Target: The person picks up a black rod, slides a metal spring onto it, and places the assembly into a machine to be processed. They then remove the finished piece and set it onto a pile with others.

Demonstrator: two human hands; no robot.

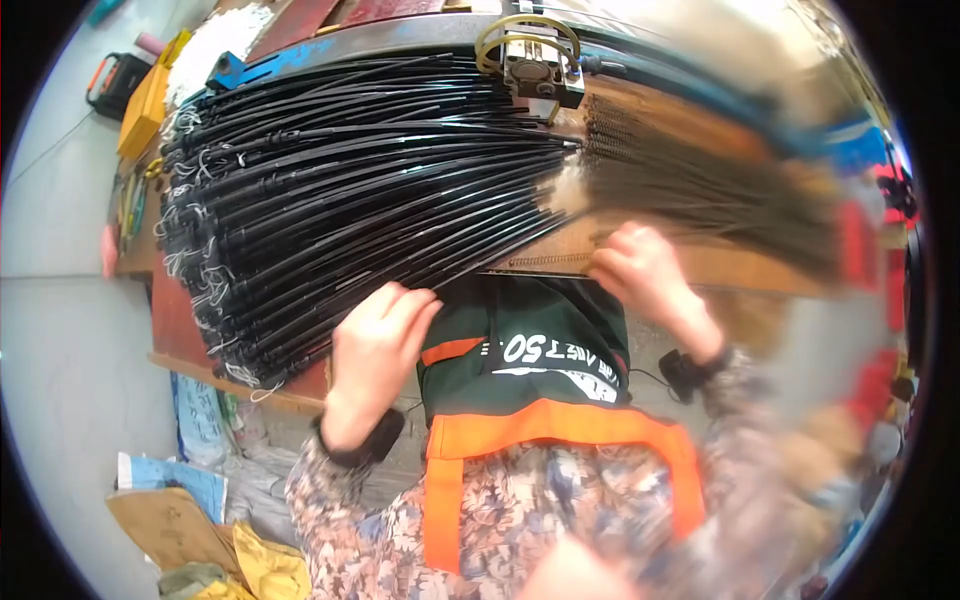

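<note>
Many slim black rods lie fanned side by side on the table, with white strings at their left ends. My left hand is closed in a pinch at the nearest rod, along the front edge of the bundle. Close to the table's front edge, my right hand has its fingers pressed together at the end of a thin, long spring. That spring stretches leftward from the fingertips. A heap of dark springs, blurred toward its right end, lies beyond my right hand.
A metal clamp device with yellow hoses stands at the table's back edge, on a metal rail. A yellow box and hand tools are at the left. My dark green apron hangs against the front edge.
</note>
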